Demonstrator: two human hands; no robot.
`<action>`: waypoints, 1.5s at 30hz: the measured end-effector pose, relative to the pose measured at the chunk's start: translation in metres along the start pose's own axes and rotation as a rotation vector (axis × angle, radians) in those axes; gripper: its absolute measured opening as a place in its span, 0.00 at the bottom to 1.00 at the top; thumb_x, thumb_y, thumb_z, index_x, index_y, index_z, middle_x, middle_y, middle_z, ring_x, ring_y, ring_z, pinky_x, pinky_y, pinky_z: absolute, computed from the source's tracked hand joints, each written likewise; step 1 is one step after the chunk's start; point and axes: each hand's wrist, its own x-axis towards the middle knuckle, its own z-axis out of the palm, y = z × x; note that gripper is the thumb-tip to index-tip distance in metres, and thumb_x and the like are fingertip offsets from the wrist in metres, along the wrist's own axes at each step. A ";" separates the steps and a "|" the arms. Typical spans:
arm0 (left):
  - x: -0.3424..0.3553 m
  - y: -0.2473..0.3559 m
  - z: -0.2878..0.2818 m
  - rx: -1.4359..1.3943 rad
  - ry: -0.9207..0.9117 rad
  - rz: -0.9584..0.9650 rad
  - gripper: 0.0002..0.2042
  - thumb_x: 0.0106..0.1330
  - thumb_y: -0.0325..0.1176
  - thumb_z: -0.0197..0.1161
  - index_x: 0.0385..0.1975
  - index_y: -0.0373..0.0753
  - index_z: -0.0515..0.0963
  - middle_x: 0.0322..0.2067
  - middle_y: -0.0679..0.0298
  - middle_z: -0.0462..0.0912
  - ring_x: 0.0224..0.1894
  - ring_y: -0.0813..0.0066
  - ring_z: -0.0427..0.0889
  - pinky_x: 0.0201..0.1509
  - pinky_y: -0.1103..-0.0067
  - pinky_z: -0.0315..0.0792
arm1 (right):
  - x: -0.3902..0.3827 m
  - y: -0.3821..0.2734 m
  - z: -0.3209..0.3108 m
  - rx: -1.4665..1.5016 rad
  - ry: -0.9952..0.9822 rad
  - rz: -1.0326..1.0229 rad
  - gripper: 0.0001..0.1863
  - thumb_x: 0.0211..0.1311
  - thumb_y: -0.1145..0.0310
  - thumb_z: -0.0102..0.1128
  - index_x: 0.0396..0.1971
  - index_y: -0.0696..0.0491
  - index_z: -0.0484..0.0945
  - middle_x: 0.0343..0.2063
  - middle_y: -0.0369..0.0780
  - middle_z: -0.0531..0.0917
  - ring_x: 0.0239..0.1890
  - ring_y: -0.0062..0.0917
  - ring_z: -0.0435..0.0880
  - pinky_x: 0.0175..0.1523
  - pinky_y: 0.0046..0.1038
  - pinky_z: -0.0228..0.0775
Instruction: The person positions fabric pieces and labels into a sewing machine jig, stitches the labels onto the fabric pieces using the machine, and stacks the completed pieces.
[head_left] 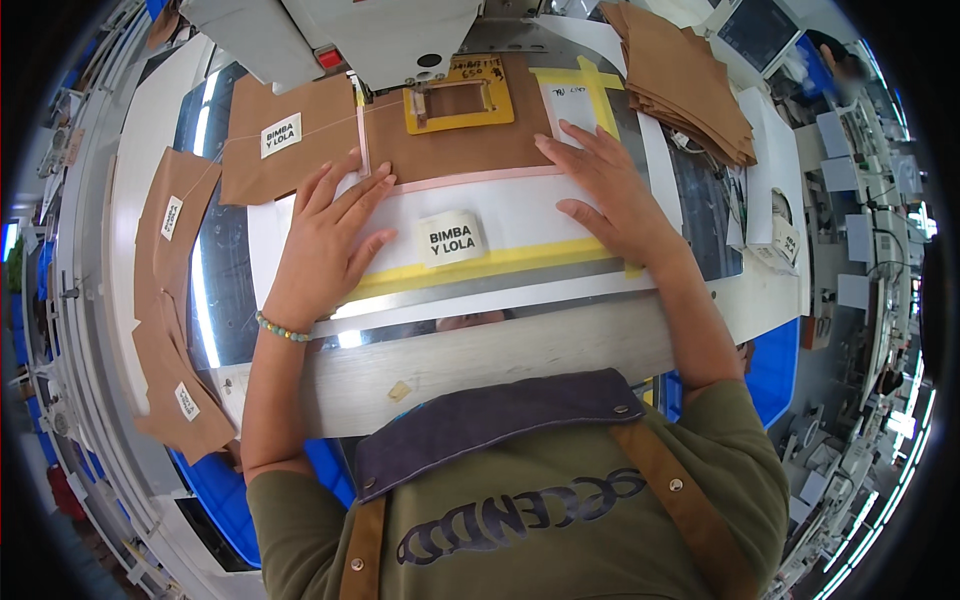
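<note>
Under the sewing machine head [385, 45] lies a flat brown panel [455, 155], its near and left edges set against thin pink strips on a white template sheet [520, 208]. My left hand [328, 245] rests with fingers stretched out, the tips at the panel's lower left corner. At the right edge, my right hand [610, 195] is spread open, its fingertips touching the panel and the sheet. Neither hand grips anything. A yellow presser frame [500, 112] with a rectangular window sits on the panel. Nearer to me, a white printed label [450, 238] lies on the sheet.
Left of the template, a brown piece with a white label [245, 165] is joined by thread toward the machine; more labelled brown pieces [165, 340] hang in a chain. A stack of brown panels [680, 80] stands far right. Blue bins [775, 375] sit below the table.
</note>
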 end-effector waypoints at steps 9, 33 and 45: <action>-0.005 -0.011 0.002 -0.029 0.181 0.001 0.24 0.70 0.32 0.72 0.66 0.41 0.82 0.69 0.61 0.83 0.75 0.54 0.75 0.72 0.57 0.71 | -0.002 0.007 0.003 0.088 0.194 0.042 0.32 0.83 0.53 0.57 0.79 0.52 0.69 0.78 0.43 0.72 0.83 0.46 0.62 0.85 0.47 0.53; -0.001 -0.001 0.005 0.187 -0.019 -0.022 0.28 0.72 0.40 0.71 0.70 0.38 0.79 0.76 0.65 0.76 0.78 0.53 0.72 0.79 0.59 0.66 | -0.002 -0.003 0.004 -0.124 -0.030 -0.035 0.34 0.83 0.46 0.55 0.78 0.50 0.72 0.82 0.37 0.68 0.86 0.37 0.57 0.88 0.54 0.41; -0.001 -0.004 0.006 0.055 0.099 -0.077 0.28 0.68 0.36 0.75 0.69 0.41 0.80 0.73 0.63 0.79 0.77 0.52 0.72 0.80 0.59 0.67 | -0.004 0.012 0.005 0.113 0.231 0.047 0.32 0.83 0.49 0.56 0.75 0.55 0.73 0.79 0.42 0.71 0.84 0.40 0.60 0.85 0.48 0.50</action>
